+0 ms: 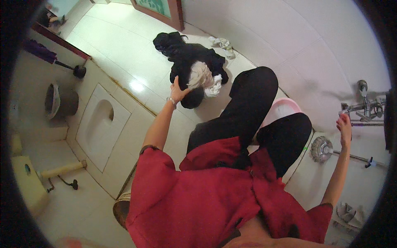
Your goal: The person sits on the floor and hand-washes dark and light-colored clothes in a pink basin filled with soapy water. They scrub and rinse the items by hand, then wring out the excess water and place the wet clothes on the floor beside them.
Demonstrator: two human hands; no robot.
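Note:
My left hand reaches down to a pile of black clothes on the tiled floor. Its thumb and fingers are spread against the near side of the pile; whether they pinch any fabric is unclear. A beige cloth and a white cloth lie on the pile beside that hand. Out at the right, my right hand has its fingers curled at the end of a chrome wall tap. A pink basin, pale inside, stands between my knees and the wall, partly hidden by my legs.
To the left, a squat toilet is set in a raised tiled step, with a lined waste bin and a toilet brush behind it. White socks or cloths lie by the wall. A metal shower head hangs below the tap.

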